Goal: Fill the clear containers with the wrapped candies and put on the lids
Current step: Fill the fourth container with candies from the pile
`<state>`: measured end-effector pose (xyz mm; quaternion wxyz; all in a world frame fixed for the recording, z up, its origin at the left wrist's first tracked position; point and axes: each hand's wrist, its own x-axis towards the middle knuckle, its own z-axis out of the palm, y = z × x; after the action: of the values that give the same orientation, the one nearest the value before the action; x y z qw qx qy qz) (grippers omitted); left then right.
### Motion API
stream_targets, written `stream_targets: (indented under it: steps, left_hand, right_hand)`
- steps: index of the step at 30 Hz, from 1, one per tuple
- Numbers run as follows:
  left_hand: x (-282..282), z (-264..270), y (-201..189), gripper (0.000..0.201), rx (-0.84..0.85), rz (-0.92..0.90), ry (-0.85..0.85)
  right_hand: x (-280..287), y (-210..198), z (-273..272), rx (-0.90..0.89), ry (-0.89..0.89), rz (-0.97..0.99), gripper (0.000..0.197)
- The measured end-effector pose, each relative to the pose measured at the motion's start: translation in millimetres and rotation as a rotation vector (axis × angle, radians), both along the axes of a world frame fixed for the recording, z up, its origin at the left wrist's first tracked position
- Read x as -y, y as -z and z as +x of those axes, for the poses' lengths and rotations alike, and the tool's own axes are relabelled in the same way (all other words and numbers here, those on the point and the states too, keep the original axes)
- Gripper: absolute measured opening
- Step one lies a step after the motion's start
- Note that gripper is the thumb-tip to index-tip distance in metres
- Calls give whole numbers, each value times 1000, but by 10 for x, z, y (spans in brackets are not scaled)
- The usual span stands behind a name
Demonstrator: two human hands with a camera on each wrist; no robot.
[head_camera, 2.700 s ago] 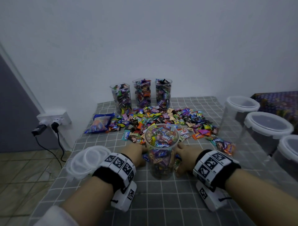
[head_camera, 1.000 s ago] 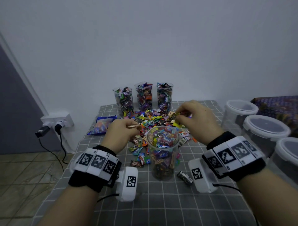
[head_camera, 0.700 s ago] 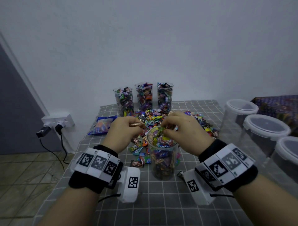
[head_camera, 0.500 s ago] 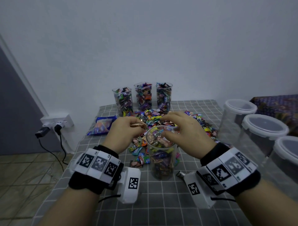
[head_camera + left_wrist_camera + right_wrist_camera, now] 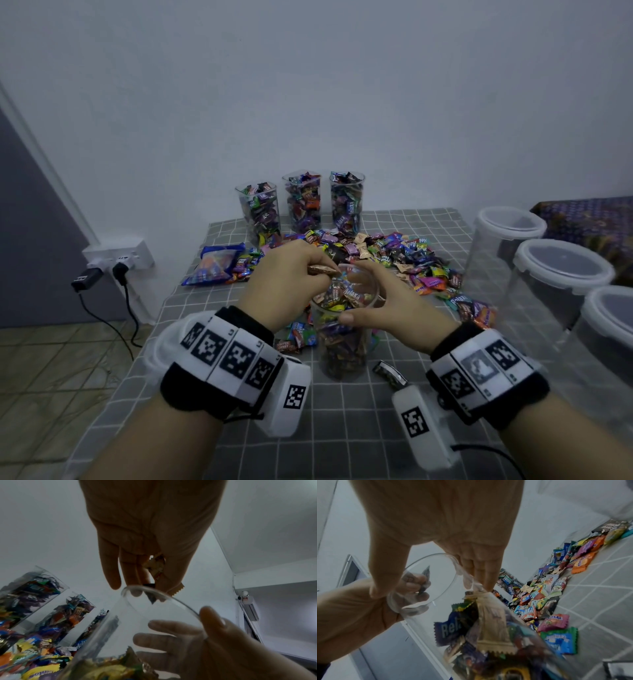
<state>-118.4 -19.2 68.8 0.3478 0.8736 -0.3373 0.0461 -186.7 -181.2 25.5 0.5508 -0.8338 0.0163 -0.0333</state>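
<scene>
We recorded the near clear container standing upright on the grey checked tablecloth, packed with wrapped candies nearly to its rim, no lid on it. The left hand hovered at the rim's left side, fingers and thumb curled to pinch a brown-gold wrapped candy just over the opening; the left wrist view showed the same candy held between thumb and fingertips above the glass edge. The right hand clasped the container's upper rim, thumb on the near wall and fingers bent around the far side, which the right wrist view confirmed. Behind lay the loose candy pile, and past it three filled containers stood in a row near the wall, all unlidded. A dark wrapped candy lay alone on the cloth just right of the near container. Large lidded tubs stood at the right edge; a blue candy bag lay left of the pile.
</scene>
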Motion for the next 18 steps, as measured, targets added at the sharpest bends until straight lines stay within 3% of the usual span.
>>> stream_targets:
  steps: [8, 11, 14, 18]
  left_hand:
    - [88, -29, 92, 17, 4, 56, 52]
    - [92, -15, 138, 14, -11, -52, 61]
    - [53, 8, 179, 6, -5, -230, 32]
    - [-58, 120, 253, 10, -89, -288, -66]
  right_hand:
    - [36, 119, 43, 45, 4, 53, 98]
    - [34, 85, 10, 43, 2, 5, 93]
    - [95, 49, -36, 20, 65, -157, 106]
    - [405, 75, -4, -19, 335, -324, 77]
